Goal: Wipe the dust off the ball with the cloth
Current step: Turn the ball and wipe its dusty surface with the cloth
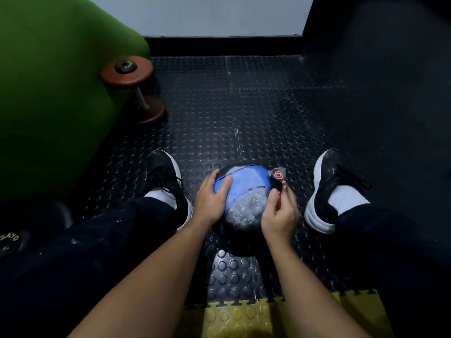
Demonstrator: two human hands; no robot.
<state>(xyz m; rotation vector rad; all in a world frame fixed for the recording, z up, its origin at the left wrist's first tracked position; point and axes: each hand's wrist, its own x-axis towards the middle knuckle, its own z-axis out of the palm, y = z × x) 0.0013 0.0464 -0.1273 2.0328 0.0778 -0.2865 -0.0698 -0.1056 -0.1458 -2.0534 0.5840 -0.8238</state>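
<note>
blue and black rubber, with a pale grey dust patch on its near face: the ball (240, 198) sits on the studded floor mat (244, 106) at about 6 o'clock in the view, between the person's two shoes. the left hand (211, 196) lies spread on the ball's 9 o'clock flank, fingers straight and pressing, steadying it. the right hand (280, 213) is at the 3 o'clock flank, fingers curled and pinching the cloth (279, 178), a small red-patterned piece touching the ball's upper right edge. the dust patch is not yet wiped.

judgement: the ball looks like a weighted gym ball, likely heavy, firm and textured, so unlikely to slip but prone to roll. best hold is a flat palm on the side opposite the wiping stroke. the cloth is soft and limp; bunching it under the fingers should give firmer contact.

a brown dumbbell (136, 91) stands at 10 o'clock beside a green pad (48, 93).
</note>
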